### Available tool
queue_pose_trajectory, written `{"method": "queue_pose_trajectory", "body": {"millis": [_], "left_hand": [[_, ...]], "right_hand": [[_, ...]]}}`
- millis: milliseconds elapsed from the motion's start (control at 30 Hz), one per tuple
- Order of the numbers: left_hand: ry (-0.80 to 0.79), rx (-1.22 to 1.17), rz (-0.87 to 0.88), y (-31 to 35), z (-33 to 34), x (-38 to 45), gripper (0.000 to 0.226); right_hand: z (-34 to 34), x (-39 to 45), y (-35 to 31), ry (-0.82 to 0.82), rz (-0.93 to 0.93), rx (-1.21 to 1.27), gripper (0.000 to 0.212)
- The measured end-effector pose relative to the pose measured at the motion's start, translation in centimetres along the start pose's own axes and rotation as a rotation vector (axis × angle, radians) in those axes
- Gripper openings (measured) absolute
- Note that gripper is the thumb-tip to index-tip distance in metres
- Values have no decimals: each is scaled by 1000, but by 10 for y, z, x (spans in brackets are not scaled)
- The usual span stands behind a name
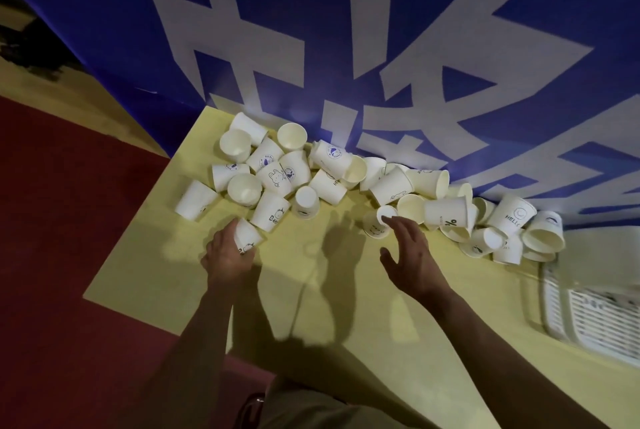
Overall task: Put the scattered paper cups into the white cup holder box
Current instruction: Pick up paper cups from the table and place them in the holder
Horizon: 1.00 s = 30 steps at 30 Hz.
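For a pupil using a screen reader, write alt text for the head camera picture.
The left hand grips a white paper cup on a yellow table, while the open right hand reaches toward a small upturned cup. Many more white cups lie scattered along a blue banner; a white slotted box sits far right.

Matt white paper cups, some printed with small dark logos. Smooth, matt pale-yellow tabletop. Blue banner with a faint sheen behind.
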<state>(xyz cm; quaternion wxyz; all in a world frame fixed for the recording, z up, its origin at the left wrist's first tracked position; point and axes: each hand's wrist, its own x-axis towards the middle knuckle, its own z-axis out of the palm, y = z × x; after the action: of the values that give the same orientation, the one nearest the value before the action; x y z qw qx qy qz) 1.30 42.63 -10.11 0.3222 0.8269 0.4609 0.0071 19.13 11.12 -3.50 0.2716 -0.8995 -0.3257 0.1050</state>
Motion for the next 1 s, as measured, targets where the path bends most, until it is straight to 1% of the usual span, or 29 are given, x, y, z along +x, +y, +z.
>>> {"method": "queue_pose_trajectory", "body": {"millis": [33,133,200,267,333,367,467,567,667,767,833,900,1000], "left_hand": [[16,7,-9,-1,0,-3,82],[88,-24,37,0,3,-19,77],[39,-83,37,4,-1,-28,71],[-26,-90,19,7,-4,-35,70],[-48,-74,3,11,-5,-43,73],[-58,-88,26,14,-4,-49,74],[-105,-217,196,25,9,-65,77],[-207,-366,250,50,20,-81,73],[-315,-381,341,77,33,-98,74],[-370,-311,470,92,43,-114,80],[-370,-291,525,97,49,-124,79],[-336,-299,552,99,51,-134,79],[-257,-315,556,97,47,-144,80]], "right_hand": [[1,5,1,-3,9,-41,65],[3,22,0,-10,23,-175,68],[5,34,3,-23,-3,-243,70],[8,42,7,-37,14,-277,72],[10,46,9,-46,39,-284,72],[13,47,11,-47,37,-286,71],[17,44,11,-44,3,-283,66],[16,30,8,-16,-4,-286,65],[10,7,11,4,16,-299,67],[6,-4,22,-59,17,-352,76],[5,2,26,-92,30,-363,84],[7,14,25,-109,27,-375,89],[11,36,19,-132,37,-434,86]]}}
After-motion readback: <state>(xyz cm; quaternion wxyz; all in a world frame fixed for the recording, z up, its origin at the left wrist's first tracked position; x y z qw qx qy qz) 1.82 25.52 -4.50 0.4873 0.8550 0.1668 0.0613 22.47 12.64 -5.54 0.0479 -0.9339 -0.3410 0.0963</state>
